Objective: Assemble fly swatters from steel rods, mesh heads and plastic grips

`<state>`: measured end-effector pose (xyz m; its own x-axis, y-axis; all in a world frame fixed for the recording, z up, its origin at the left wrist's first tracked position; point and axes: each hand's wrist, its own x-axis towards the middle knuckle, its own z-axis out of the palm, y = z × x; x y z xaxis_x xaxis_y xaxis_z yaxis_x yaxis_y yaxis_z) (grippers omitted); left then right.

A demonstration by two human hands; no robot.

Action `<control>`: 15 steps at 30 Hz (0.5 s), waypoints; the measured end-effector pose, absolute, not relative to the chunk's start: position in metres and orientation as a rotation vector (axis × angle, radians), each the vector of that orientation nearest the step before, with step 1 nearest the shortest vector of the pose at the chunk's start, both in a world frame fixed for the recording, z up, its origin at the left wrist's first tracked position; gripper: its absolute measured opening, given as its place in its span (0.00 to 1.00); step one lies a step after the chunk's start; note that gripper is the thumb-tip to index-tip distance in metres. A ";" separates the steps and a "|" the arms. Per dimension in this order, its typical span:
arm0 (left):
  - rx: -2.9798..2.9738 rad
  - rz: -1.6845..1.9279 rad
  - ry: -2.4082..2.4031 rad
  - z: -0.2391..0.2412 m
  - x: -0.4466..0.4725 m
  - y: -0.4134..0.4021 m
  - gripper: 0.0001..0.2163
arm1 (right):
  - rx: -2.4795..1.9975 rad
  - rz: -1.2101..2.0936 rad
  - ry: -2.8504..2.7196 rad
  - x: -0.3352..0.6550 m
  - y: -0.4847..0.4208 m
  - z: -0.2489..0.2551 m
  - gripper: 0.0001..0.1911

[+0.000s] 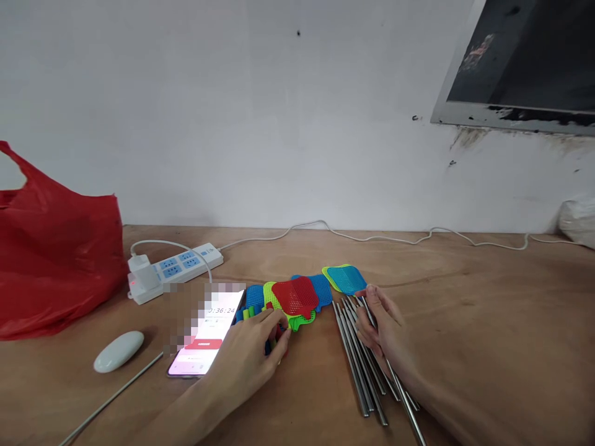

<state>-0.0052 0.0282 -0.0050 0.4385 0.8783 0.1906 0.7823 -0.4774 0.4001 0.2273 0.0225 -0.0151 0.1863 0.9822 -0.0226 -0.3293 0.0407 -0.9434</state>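
My left hand (255, 341) reaches over small coloured plastic tubes (251, 311), its fingers curled and closed among them. Red and dark blue pieces show between thumb and fingers, but which one is gripped is hidden. Just beyond lie mesh fly swatter heads: a red one (295, 296) on top, with blue, yellow and green ones under it. A blue swatter head (346, 280) lies over a yellow-green one, near my right fingertips. My right hand (379, 319) is closed on a thin metal rod (405, 396), held slanting above several similar rods (356, 359) on the table.
A lit phone (209, 334) lies beside my left wrist. Further left are a white computer mouse (119, 352), a white power strip (176, 269) with a plug in it, and a red plastic bag (56, 254). A white cable (372, 238) runs along the wall.
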 end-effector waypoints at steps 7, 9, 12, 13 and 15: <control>2.431 0.546 1.447 -0.006 -0.006 0.030 0.09 | -1.029 1.162 -0.811 0.225 0.019 -0.010 0.27; 2.434 0.547 1.444 -0.006 -0.006 0.030 0.09 | -1.024 1.157 -0.815 0.225 0.019 -0.010 0.28; 2.442 0.546 1.438 -0.007 -0.006 0.030 0.09 | -1.021 1.156 -0.832 0.225 0.018 -0.011 0.27; 2.442 0.545 1.435 -0.007 -0.006 0.030 0.10 | -1.022 1.159 -0.835 0.224 0.017 -0.011 0.27; 2.437 0.541 1.431 -0.008 -0.006 0.030 0.10 | -1.027 1.170 -0.836 0.225 0.018 -0.012 0.27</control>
<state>-0.0065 0.0303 -0.0081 0.4443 0.8769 0.1833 0.7786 -0.4792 0.4051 0.2249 0.0175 -0.0122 0.2080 0.9781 0.0043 -0.3209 0.0723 -0.9444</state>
